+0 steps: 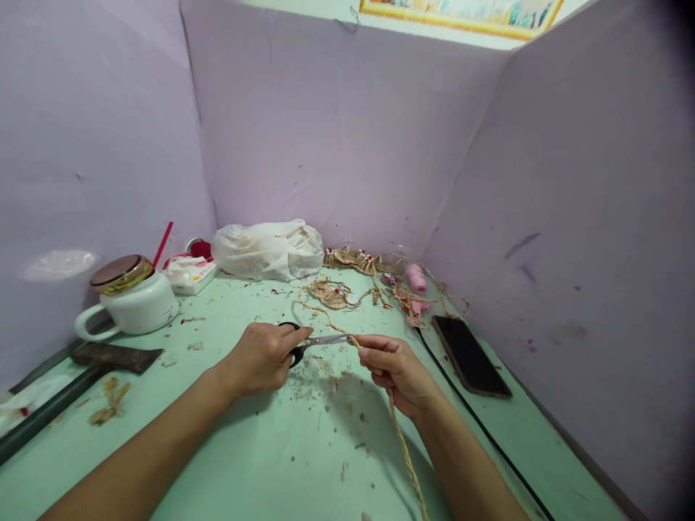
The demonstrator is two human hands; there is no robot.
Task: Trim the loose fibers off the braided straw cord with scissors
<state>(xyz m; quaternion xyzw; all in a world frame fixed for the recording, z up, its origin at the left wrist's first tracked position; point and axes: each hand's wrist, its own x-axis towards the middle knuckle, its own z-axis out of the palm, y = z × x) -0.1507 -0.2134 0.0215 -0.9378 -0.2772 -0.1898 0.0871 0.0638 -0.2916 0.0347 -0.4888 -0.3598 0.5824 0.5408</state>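
Note:
My left hand (264, 356) is closed round the black handles of a pair of scissors (313, 342), whose blades point right and meet a braided jute rope (400, 440). My right hand (394, 365) pinches that rope just right of the blades. The rope runs from under my right hand toward the lower edge, and a thinner strand leads back to a small woven jute piece (329, 294) on the green table (260, 456). Fibre scraps lie under both hands.
A white lidded mug (130, 300) stands at the left, beside a dark flat tool (81, 373). At the back are a white plastic bag (268, 250), a small box (187, 273), more jute pieces (352, 259) and pink thread (417, 278). A phone (470, 355) and black cable lie right. Lilac panels enclose the table.

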